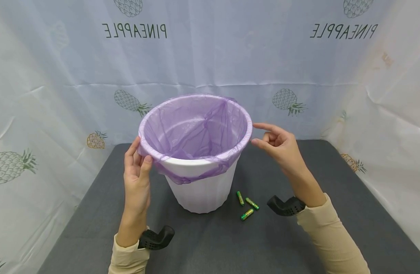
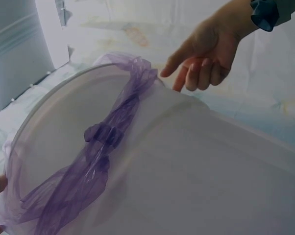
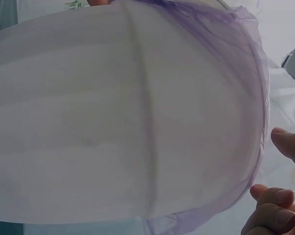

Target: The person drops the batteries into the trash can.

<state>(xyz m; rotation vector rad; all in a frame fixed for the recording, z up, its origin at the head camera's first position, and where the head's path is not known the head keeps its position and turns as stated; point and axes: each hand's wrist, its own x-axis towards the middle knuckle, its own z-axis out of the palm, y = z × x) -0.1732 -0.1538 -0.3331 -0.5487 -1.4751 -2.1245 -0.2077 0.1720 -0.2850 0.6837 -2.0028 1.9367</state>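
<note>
A white trash can (image 1: pixel 204 190) stands on the dark table, lined with a translucent purple trash bag (image 1: pixel 192 133) folded over its rim. The bag's folded edge hangs unevenly down the outside; in the left wrist view a twisted, knotted purple strip (image 2: pixel 106 137) crosses the can's wall. My left hand (image 1: pixel 137 175) is at the left side of the rim, its fingers and thumb spread against the outside. At the right side, my right hand (image 1: pixel 278 142) has its index finger and thumb apart, fingertips right by the rim, its other fingers loosely bent.
Several small green batteries (image 1: pixel 249 203) lie on the dark table (image 1: pixel 210 247) to the right of the can's base. A pale curtain (image 1: pixel 210 45) printed with pineapples hangs behind and at both sides. Each wrist wears a black camera mount (image 1: pixel 156 239).
</note>
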